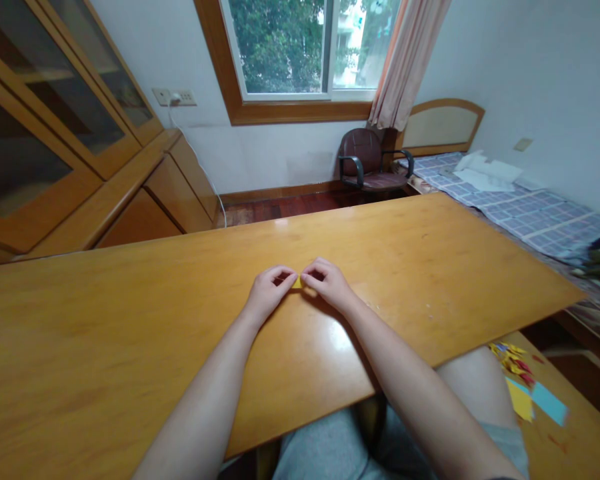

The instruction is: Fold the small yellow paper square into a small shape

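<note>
Grey shorts (pixel 325 450) and a pair of bare forearms are nearest, with the arms reaching forward over a broad wooden worktop (pixel 130 320). Near the middle of it, the left hand (pixel 271 288) and the right hand (pixel 330 287) meet almost tip to tip, separated by a small yellow slip (pixel 297 283). Each one pinches the slip between thumb and fingertips, the left hand at its left end and the right hand at its right end, so that only a short stretch of yellow shows between them. The hands are low over the wood; whether the slip itself touches the surface, I cannot tell. Some pale specks (pixel 429 307) lie on the wood to the right of the hands.

Near right, beside the person's leg, a lower wooden surface (pixel 580 450) carries a heap of yellow and red bits (pixel 513 363), blurred in detail, with a yellow sheet (pixel 520 401) and a blue sheet (pixel 550 403) side by side on its near side.

On the far side, a dark red armchair (pixel 361 157) is placed below a window (pixel 280 47) and a pink curtain (pixel 407 60). To the right is a bed (pixel 540 217) with a checked cover; to the far left, a glass-fronted cabinet (pixel 125 200), and past it a white cord (pixel 197 157) hangs from a wall socket (pixel 186 98).
</note>
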Demonstrator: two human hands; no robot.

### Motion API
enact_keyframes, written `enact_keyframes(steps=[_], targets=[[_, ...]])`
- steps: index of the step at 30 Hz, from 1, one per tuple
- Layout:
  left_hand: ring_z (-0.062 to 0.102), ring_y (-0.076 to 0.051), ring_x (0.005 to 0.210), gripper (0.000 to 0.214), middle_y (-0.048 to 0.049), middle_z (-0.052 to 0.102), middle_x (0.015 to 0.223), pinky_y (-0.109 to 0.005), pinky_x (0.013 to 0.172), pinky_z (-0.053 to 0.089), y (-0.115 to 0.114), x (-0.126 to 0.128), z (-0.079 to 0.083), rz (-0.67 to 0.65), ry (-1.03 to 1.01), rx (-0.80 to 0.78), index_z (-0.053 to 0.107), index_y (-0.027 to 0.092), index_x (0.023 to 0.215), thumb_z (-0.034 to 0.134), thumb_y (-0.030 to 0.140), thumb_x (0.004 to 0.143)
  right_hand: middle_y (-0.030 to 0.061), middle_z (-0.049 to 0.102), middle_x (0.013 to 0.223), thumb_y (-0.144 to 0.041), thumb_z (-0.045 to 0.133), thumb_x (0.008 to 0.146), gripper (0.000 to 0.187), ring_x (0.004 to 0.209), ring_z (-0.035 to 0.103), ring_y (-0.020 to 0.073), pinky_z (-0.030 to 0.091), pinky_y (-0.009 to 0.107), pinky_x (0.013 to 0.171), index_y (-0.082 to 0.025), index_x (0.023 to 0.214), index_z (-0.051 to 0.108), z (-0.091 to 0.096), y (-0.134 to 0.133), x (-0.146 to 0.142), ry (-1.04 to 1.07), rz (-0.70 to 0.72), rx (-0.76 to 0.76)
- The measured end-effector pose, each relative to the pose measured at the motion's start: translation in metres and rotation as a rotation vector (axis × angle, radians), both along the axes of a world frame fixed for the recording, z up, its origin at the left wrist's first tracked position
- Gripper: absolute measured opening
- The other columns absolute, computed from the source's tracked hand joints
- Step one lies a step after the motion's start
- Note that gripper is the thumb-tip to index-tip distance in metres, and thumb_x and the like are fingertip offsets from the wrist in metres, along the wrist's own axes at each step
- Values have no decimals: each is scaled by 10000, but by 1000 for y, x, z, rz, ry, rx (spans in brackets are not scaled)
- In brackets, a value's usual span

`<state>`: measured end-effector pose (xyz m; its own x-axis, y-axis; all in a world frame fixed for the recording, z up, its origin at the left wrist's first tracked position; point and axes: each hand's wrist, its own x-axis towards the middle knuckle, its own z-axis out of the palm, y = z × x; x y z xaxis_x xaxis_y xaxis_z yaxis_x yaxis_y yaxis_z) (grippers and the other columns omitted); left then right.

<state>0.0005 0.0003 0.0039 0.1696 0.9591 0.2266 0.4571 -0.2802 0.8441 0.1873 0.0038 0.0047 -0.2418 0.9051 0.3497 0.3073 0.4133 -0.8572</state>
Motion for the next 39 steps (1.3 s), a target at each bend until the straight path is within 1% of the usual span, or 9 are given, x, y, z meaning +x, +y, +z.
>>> enact_keyframes(steps=[4,12,19,23,29,32,39], targets=[[641,-171,733,212,-30,716,782,-263,712,486,-1,0,1,2,31,15,688,185,764,606,371,823,3,581,743,-200,646,828,95,716,538,133,410,266,676,-175,738,663,1,-1,-1,-17,4,-1],[641,-177,739,260,-21,722,761,-256,717,474,-2,-1,5,8,38,-2,694,185,748,563,390,842,3,579,747,-195,627,837,112,741,542,138,408,268,696,-176,727,646,2,-1,0,-28,-5,-3],[635,-172,729,275,-13,712,750,-250,709,467,-1,-3,1,14,31,1,699,187,757,564,408,851,3,586,743,-207,633,832,113,734,545,138,410,272,695,-178,723,646,0,-1,0,-14,-11,-2],[632,-171,738,282,-14,708,754,-248,715,465,-1,-2,2,17,15,-8,696,184,755,559,409,856,4,585,737,-206,633,828,114,725,545,138,409,271,682,-176,718,649,-1,0,0,0,-17,-5],[649,-179,793,269,-30,731,837,-258,753,481,0,0,-1,-17,-43,-56,713,184,839,587,421,849,-4,573,724,-222,638,819,120,704,536,133,407,268,676,-175,710,656,-3,2,2,55,-78,-32],[653,-181,778,263,-37,734,830,-265,749,489,1,-1,-3,-15,-44,-64,714,180,834,609,421,835,-2,575,730,-224,634,817,121,700,537,131,411,268,678,-173,710,660,-5,3,3,90,-105,-45],[667,-178,762,252,-35,727,805,-261,734,502,3,-3,-7,21,-79,-41,698,172,822,596,402,845,-3,584,743,-227,641,822,105,723,542,129,409,259,683,-171,737,665,-7,4,2,55,-62,-59]])
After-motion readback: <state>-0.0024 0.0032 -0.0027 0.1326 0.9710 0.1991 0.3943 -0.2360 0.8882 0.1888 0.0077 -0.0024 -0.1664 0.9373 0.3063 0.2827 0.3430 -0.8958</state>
